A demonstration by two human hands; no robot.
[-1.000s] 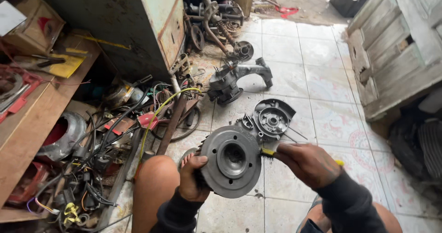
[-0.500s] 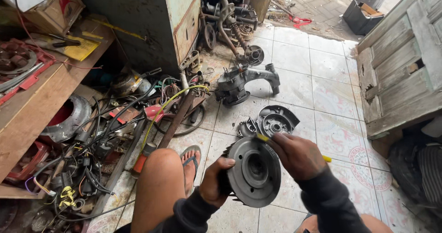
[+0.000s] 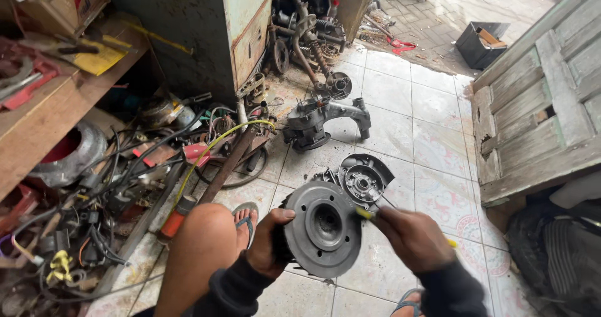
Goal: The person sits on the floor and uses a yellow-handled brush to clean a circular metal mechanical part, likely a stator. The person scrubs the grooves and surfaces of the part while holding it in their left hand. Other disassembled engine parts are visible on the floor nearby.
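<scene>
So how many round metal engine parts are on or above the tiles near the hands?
2: the grey flywheel disc gripped by the left hand, and a round cover plate lying on the tiles behind it. Clutter may hide more.

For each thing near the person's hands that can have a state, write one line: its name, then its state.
Round metal flywheel: held on edge, off the floor.
Left hand: gripping the flywheel's rim.
Right hand: closed on a yellow-handled tool.
Round cover: lying on the tiles.
Engine casing: on the floor, untouched.
</scene>
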